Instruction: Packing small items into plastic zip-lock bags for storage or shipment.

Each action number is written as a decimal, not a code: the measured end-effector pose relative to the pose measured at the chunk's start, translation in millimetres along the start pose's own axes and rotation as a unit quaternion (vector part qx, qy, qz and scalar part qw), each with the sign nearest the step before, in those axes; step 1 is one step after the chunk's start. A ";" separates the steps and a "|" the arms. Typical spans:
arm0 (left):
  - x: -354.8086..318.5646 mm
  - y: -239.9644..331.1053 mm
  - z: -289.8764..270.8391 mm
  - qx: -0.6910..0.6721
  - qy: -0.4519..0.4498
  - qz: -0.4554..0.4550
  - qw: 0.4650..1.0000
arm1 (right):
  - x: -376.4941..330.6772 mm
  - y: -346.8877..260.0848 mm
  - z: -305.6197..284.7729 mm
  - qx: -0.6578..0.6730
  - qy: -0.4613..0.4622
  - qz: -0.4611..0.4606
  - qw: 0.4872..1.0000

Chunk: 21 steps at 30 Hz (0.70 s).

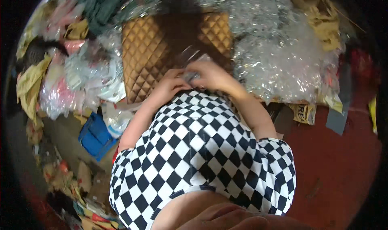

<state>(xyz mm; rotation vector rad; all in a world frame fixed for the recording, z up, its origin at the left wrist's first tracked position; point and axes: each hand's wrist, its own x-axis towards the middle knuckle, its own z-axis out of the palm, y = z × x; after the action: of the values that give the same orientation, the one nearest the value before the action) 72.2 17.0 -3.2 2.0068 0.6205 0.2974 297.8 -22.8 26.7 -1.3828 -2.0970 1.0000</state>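
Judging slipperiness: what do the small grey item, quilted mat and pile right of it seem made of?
Small grey item: perhaps thin plastic, slightly shiny; blur leaves it open. Quilted mat: maybe satiny fabric or faux leather, bronze diamonds with sheen. Pile: likely clear plastic film, crinkled, full of glints.

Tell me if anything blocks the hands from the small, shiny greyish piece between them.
Nothing visible does: the left hand and right hand both close on the small, shiny greyish piece, seen against the golden-brown, diamond-quilted pad. Blur hides its exact shape.
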 end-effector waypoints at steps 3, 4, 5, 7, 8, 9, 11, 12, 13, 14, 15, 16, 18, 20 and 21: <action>15.1 13.1 6.7 0.042 0.015 0.045 0.998 | 2.0 -16.8 7.6 -0.203 -0.068 0.063 0.975; 17.7 14.7 7.8 0.034 0.012 0.046 0.998 | -3.1 -18.4 3.4 -0.179 -0.045 0.053 0.981; 20.3 16.2 6.9 0.026 0.009 0.048 0.998 | -7.2 -19.6 -2.4 -0.155 -0.023 0.043 0.987; 20.9 22.3 2.5 0.015 0.018 0.043 0.999 | -17.0 -24.6 -23.1 -0.076 0.009 0.014 0.997; 22.0 25.9 -0.5 -0.014 0.017 0.021 1.000 | -20.1 -25.6 -29.9 0.006 0.038 -0.021 0.999; 25.0 30.0 -4.2 -0.044 0.015 -0.001 0.999 | -22.0 -19.5 -29.8 0.003 0.039 -0.018 0.999; 41.8 42.7 -16.6 0.007 0.014 0.057 0.998 | -30.3 0.3 -26.2 -0.155 -0.059 -0.035 0.986; 53.1 38.0 -20.8 -0.015 0.014 0.062 0.998 | -28.1 11.4 -26.1 -0.175 -0.068 -0.009 0.982; 63.1 32.0 -23.3 -0.037 0.017 0.062 0.997 | -27.3 19.6 -34.1 -0.177 -0.070 -0.007 0.982; 73.0 27.3 -24.1 -0.035 0.020 0.062 0.997 | -26.9 26.8 -45.4 -0.147 0.005 -0.015 0.989; 83.8 20.9 -22.6 -0.081 0.109 0.008 0.991 | -30.0 31.1 -56.1 -0.117 0.079 -0.023 0.990; 89.8 13.4 -20.1 -0.123 0.200 -0.052 0.971 | -34.3 19.4 -79.3 -0.121 0.113 0.038 0.985; 107.7 5.3 -14.9 0.000 0.247 -0.019 0.969 | -57.0 36.6 -121.7 -0.060 0.191 0.037 0.979; 105.2 -31.8 4.4 0.175 0.216 0.000 0.961 | -88.7 59.8 -150.3 0.056 0.275 0.158 0.947; 96.0 -46.6 21.9 0.216 0.171 0.011 0.961 | -99.9 71.6 -160.8 0.066 0.311 0.218 0.923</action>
<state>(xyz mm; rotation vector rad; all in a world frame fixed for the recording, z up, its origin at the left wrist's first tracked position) 148.6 70.9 -59.1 2.4038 0.9459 0.5705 492.3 -43.7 78.8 -1.8398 -1.2659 0.6990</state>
